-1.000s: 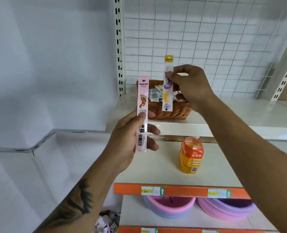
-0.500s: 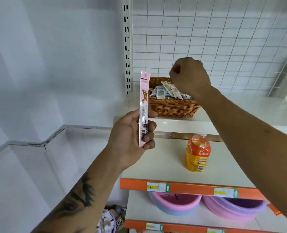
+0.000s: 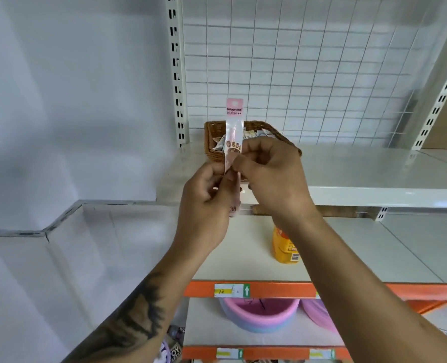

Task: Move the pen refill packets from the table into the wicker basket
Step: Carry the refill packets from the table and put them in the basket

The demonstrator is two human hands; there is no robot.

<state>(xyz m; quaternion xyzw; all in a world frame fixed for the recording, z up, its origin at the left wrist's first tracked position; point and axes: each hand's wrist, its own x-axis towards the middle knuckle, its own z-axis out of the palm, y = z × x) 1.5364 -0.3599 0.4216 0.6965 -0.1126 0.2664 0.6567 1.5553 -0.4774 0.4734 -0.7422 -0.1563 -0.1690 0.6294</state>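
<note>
A pink pen refill packet (image 3: pixel 234 119) stands upright in front of me, pinched by both hands. My left hand (image 3: pixel 204 205) grips its lower part, and my right hand (image 3: pixel 272 176) pinches its middle from the right. Behind the packet, a brown wicker basket (image 3: pixel 213 132) sits on the upper white shelf and holds several refill packets (image 3: pixel 252 133). My hands hide the basket's front right side.
White upper shelf (image 3: pixel 374 174) runs to the right, backed by a wire grid panel (image 3: pixel 308 69). An orange bottle (image 3: pixel 285 247) stands on the shelf below. Pink bowls (image 3: pixel 259 315) sit lower down. A white wall (image 3: pixel 73 100) is at left.
My right hand dropped the yellow-topped packet into the basket, then came back down and took hold of the pink packet that my left hand still holds.
</note>
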